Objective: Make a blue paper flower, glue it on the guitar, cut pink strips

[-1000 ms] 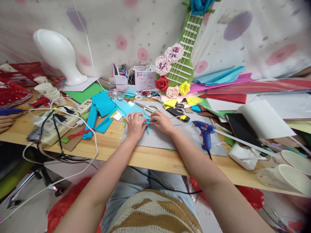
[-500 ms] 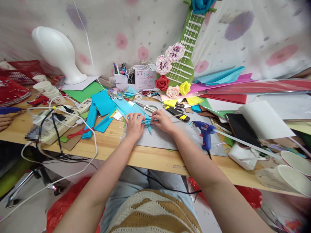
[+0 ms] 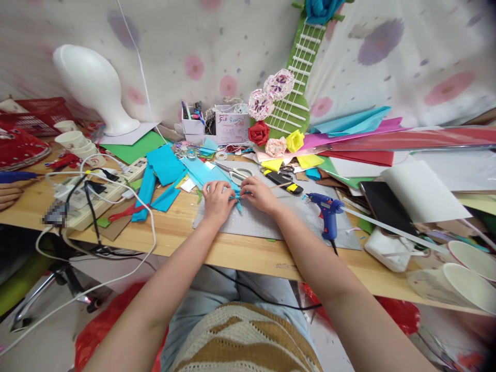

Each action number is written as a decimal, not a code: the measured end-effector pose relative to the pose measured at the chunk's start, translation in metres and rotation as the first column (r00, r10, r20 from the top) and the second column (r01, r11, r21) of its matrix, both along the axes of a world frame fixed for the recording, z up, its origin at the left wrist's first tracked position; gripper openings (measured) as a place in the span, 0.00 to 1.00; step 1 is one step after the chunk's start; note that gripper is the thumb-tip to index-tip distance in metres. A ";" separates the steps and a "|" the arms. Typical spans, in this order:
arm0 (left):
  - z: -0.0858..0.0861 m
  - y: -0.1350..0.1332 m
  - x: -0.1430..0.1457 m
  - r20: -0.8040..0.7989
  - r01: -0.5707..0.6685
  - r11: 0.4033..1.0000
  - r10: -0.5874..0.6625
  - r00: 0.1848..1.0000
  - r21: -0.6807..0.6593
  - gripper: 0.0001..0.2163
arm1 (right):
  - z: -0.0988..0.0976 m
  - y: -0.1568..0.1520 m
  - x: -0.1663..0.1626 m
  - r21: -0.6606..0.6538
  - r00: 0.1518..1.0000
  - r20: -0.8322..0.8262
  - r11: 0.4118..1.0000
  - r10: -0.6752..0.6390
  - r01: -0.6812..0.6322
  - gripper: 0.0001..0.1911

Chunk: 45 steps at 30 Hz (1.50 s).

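Note:
Both hands meet over a grey cutting mat (image 3: 253, 225) at the middle of the table. My left hand (image 3: 217, 201) has its fingers bent and closed on a small piece of blue crepe paper (image 3: 238, 205). From the other side my right hand (image 3: 259, 193) pinches the same piece; a tip of it hangs down between the hands. A thin stick (image 3: 284, 184) shows just right of my right fingers. Scissors (image 3: 242, 174) lie right behind the hands, and a black and yellow utility knife (image 3: 282, 182) lies to their right.
A blue glue gun (image 3: 326, 209) stands on the mat's right part. Cut blue paper (image 3: 166, 164) and a power strip (image 3: 87, 206) with cables lie left. Paper cups (image 3: 470, 284) are at the right edge. Another person's hand (image 3: 10, 195) shows far left.
My left hand has shifted slightly right, covering more of the blue paper. My right hand stays nearly in place, still pinching it.

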<state>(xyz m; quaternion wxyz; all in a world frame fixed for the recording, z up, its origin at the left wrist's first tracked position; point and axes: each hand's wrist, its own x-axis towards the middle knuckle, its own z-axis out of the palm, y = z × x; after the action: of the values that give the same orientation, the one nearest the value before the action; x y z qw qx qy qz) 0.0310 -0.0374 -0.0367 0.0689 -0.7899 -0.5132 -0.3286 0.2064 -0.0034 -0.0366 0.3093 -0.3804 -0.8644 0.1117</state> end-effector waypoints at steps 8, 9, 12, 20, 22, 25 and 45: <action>-0.001 0.001 0.001 0.001 -0.025 0.999 0.025 1.000 0.037 0.03 | 0.001 -0.001 -0.001 0.013 0.999 -0.030 1.000 0.012 -0.011 0.03; -0.001 0.001 0.000 0.004 -0.029 0.999 0.029 1.000 0.032 0.03 | 0.002 -0.002 -0.001 0.015 1.000 -0.031 1.000 0.000 0.001 0.03; -0.002 0.003 -0.001 0.021 -0.021 0.999 0.021 1.000 0.024 0.02 | 0.001 -0.004 -0.005 0.017 0.998 -0.029 0.998 -0.061 0.062 0.03; 0.000 0.004 -0.002 -0.010 0.046 0.999 -0.046 0.999 0.025 0.03 | -0.002 -0.011 -0.014 0.004 0.986 -0.034 0.987 -0.163 0.163 0.03; 0.000 0.004 -0.002 -0.010 0.047 0.998 -0.047 0.999 0.040 0.03 | -0.001 -0.011 -0.014 0.035 0.988 -0.043 0.988 -0.148 0.149 0.06; -0.001 0.005 -0.004 0.004 0.029 0.998 -0.029 1.000 0.047 0.03 | -0.001 -0.009 -0.012 0.095 0.998 -0.015 0.993 -0.066 0.067 0.06; -0.001 0.005 -0.009 0.024 0.009 0.998 -0.010 1.000 0.057 0.03 | -0.005 -0.005 -0.012 0.183 0.997 0.062 0.982 -0.056 0.044 0.10</action>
<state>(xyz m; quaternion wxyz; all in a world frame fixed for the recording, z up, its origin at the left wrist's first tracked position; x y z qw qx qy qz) 0.0223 -0.0326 -0.0380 0.0836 -0.7859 -0.5005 -0.3532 0.1949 -0.0088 -0.0413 0.3164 -0.3760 -0.8708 0.0121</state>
